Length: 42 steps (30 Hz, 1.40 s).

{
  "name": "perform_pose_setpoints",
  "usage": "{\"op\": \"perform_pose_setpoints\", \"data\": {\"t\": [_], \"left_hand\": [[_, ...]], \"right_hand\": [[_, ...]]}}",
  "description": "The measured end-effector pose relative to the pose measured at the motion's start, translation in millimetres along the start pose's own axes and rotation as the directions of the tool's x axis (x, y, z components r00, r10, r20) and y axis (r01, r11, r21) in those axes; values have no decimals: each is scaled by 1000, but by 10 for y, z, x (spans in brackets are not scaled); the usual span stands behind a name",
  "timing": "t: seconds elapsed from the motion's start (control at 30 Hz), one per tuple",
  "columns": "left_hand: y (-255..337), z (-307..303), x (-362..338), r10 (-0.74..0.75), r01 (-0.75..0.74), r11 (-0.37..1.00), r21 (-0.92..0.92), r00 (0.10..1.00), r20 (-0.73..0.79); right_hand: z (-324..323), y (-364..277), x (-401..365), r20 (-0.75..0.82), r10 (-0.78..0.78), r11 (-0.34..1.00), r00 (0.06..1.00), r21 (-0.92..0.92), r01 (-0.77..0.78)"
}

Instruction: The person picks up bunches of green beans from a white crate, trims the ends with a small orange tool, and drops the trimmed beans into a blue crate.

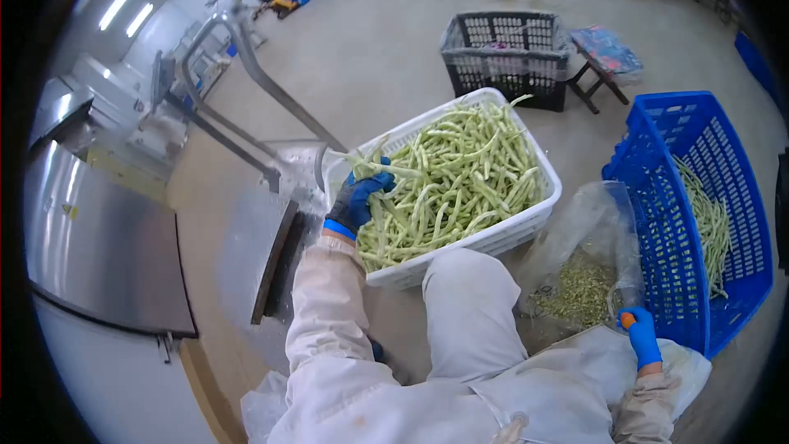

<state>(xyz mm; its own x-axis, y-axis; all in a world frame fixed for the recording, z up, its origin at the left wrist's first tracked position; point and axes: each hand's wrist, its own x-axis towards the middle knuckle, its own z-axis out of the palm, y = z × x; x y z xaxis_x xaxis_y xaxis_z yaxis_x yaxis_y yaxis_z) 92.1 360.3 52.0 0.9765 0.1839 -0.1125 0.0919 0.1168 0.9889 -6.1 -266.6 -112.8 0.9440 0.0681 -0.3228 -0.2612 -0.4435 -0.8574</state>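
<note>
My left hand (362, 199), in a blue glove, is closed around a few long green beans (380, 169) at the left end of a white crate (444, 256). That crate is heaped with pale green beans (460, 177). Low on the right, my right hand (643, 340), also blue-gloved, grips a small tool with an orange handle (628, 320); its working end is hard to make out. Next to this hand lies a clear plastic bag (612, 222) with chopped green bits (579, 289) in it.
To the right stands a blue crate (670, 230) with some green beans (705, 226). A lined black crate (505, 74) and a small stool (604, 53) are beyond the white crate. A metal trolley frame (271, 90) and a steel machine (107, 238) occupy the left.
</note>
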Motion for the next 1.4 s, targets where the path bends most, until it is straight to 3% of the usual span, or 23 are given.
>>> {"op": "perform_pose_setpoints", "data": {"t": [0.07, 0.13, 0.23, 0.33, 0.4, 0.47, 0.6, 0.67, 0.73, 0.77, 0.83, 0.97, 1.07, 1.13, 1.17, 1.2, 1.23, 1.27, 1.3, 1.33, 1.4], "left_hand": [[181, 403, 9, 88, -63, 981, -182, 987, 135], [325, 910, -11, 115, -53, 972, -229, 957, 266], [376, 1756, -152, 91, 84, 934, -346, 883, 460], [182, 2505, -358, 29, 231, 913, -336, 785, 618], [80, 2909, -592, 44, 327, 863, -384, 710, 703], [-16, 3177, -803, 78, 379, 785, -490, 724, 685], [-282, 3248, -1031, 23, 440, 764, -471, 711, 702], [-322, 3203, -1145, 23, 575, 681, -454, 603, 798], [-260, 3232, -1356, -34, 614, 654, -443, 608, 793], [-285, 3235, -1413, 11, 648, 618, -445, 559, 829], [-330, 3257, -1487, 66, 708, 554, -438, 487, 871], [-348, 3281, -1585, 44, 743, 508, -435, 482, 875], [-369, 3283, -1613, 38, 736, 515, -440, 494, 869], [-342, 3302, -1648, -27, 762, 491, -422, 497, 867], [-323, 3301, -1704, -72, 757, 506, -414, 515, 854], [-314, 3315, -1718, -72, 756, 506, -414, 516, 854], [-309, 3330, -1724, -155, 776, 551, -307, 457, 876], [-301, 3356, -1732, -240, 788, 585, -195, 398, 885], [-266, 3423, -1759, -234, 784, 591, -189, 391, 890], [-262, 3460, -1737, -234, 785, 589, -192, 393, 889], [-250, 3529, -1677, -329, 722, 680, -128, 456, 827]], "right_hand": [[1, -257, 3, -29, -103, 990, 994, 93, 105], [55, -856, 3, -91, -237, 951, 967, 184, 250], [118, -1979, -84, -202, -451, 798, 869, 343, 495], [139, -2679, -267, -368, -678, 642, 636, 124, 756], [131, -2672, -279, -304, -740, 635, 600, -21, 772], [210, -2484, -367, -258, -718, 676, 646, -39, 736], [82, -2096, -545, -124, -633, 768, 764, 24, 640], [-1, -1959, -554, -195, -575, 799, 794, 73, 596], [-85, -1934, -557, -389, -429, 822, 815, 205, 531], [-109, -1941, -568, -398, -422, 825, 815, 205, 527], [-91, -2011, -596, -308, -480, 746, 821, 348, 567], [-88, -2023, -623, -157, -477, 773, 865, 393, 498], [-67, -1987, -624, -180, -476, 809, 861, 295, 509], [-51, -1917, -615, -342, -706, 709, 620, -343, 617], [-78, -1884, -592, -341, -706, 708, 620, -343, 617], [-127, -1847, -552, -451, -679, 726, 579, -300, 619], [-162, -1812, -516, -555, -639, 740, 532, -255, 623], [-174, -1785, -483, -554, -640, 739, 533, -256, 623], [-174, -1754, -457, -587, -474, 780, 656, 66, 623], [-168, -1715, -436, -554, -305, 736, 775, 380, 561], [-152, -1596, -418, -597, -289, 789, 748, 293, 539]]}}
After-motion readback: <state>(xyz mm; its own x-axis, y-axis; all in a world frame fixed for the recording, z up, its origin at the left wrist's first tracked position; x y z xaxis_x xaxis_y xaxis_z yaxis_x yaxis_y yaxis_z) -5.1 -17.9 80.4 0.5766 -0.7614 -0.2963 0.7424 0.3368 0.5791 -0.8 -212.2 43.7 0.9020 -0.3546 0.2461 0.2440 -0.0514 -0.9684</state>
